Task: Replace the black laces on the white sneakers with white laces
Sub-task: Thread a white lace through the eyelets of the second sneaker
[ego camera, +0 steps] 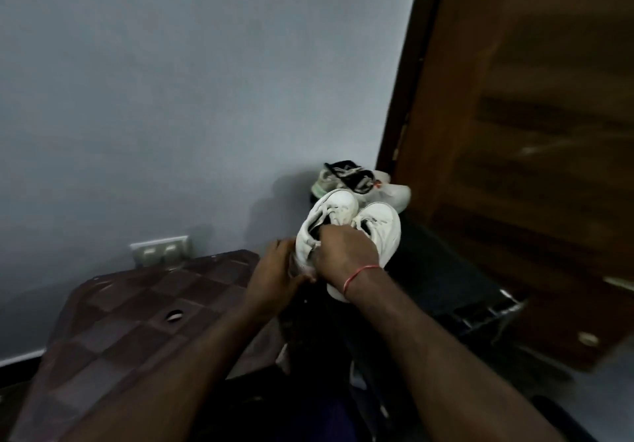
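Observation:
Two white sneakers [346, 217] are held together in the air, toes pointing away from me, with dark laces or openings showing on top. My right hand [346, 249] grips both sneakers from above, fingers curled into their openings; a red thread circles its wrist. My left hand [276, 266] touches the heel side of the left sneaker, fingers curved against it. The laces are blurred and mostly hidden by my right hand.
Another pair of light shoes with black trim [356, 181] sits on a dark rack [446, 270] by the wall. A brown plastic table [137, 311] stands at lower left. A wooden door [531, 133] fills the right. A wall socket [161, 251] is behind the table.

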`<state>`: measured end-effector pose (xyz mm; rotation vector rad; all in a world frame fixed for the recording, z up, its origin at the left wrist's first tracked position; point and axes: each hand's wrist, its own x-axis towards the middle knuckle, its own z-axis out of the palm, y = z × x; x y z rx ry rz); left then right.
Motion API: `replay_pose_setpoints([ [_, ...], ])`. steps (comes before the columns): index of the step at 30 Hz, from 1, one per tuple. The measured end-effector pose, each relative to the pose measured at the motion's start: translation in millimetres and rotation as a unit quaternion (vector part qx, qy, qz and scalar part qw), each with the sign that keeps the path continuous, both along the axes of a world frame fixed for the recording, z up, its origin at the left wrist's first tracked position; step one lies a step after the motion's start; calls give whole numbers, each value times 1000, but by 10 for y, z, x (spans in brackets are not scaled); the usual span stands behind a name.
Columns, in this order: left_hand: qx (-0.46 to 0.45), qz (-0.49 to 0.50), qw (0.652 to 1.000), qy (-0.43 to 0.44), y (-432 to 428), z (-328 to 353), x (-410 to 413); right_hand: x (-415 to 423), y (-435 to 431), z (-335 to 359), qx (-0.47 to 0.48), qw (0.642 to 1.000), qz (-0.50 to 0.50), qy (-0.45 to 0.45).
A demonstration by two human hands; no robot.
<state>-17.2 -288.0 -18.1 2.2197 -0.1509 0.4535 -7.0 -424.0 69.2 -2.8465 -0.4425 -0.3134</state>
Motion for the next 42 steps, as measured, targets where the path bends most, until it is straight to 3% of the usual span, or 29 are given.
replay_pose_setpoints([
  [3, 18, -25, 1000, 2, -592, 248, 302, 255, -524, 63, 31, 996, -81, 2],
  [8, 49, -80, 992, 83, -1095, 149, 777, 661, -1035, -120, 50, 985, -163, 35],
  [11, 114, -105, 981, 115, -1191, 96, 811, 861, -1182, -281, 60, 976, -206, 43],
  [17, 129, -114, 977, 123, -1217, -18, 891, 1096, -1285, -472, 84, 955, -277, 66],
  [34, 91, -129, 964, 214, -1240, -206, 728, 1290, -1279, -523, 183, 933, -296, 94],
  [42, 141, -132, 960, 204, -1183, -150, 704, 1295, -1163, -552, 128, 944, -250, 172],
])
